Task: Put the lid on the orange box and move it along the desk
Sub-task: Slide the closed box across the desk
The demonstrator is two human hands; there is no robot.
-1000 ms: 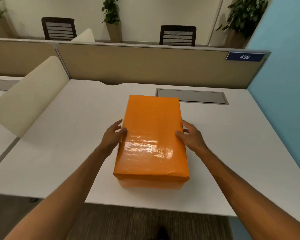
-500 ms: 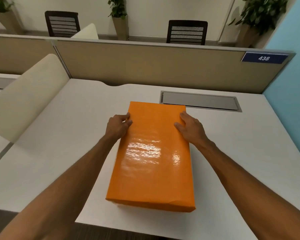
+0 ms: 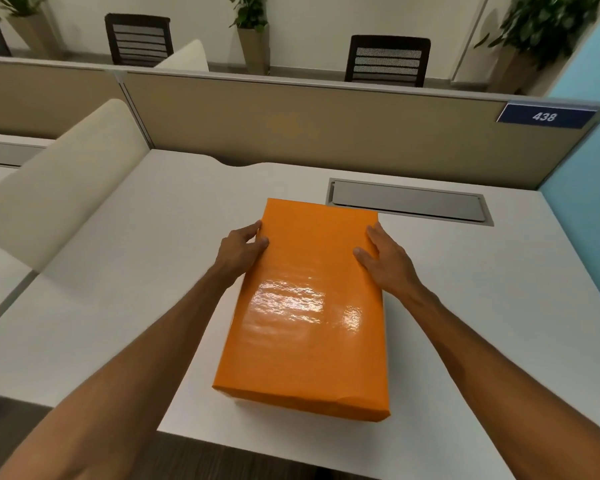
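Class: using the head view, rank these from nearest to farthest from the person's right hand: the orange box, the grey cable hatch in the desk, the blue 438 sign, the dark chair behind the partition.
From the right hand:
1. orange box, touching, under the hand.
2. cable hatch, just beyond, in the desk.
3. 438 sign, on the partition, far right.
4. dark chair, behind the partition.

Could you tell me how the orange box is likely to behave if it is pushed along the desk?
The orange box sits flat and low, so it should slide rather than tip. Its glossy lid may feel slippery under the fingers. With the left hand and right hand on opposite sides, it will probably track straight. Its weight cannot be judged.
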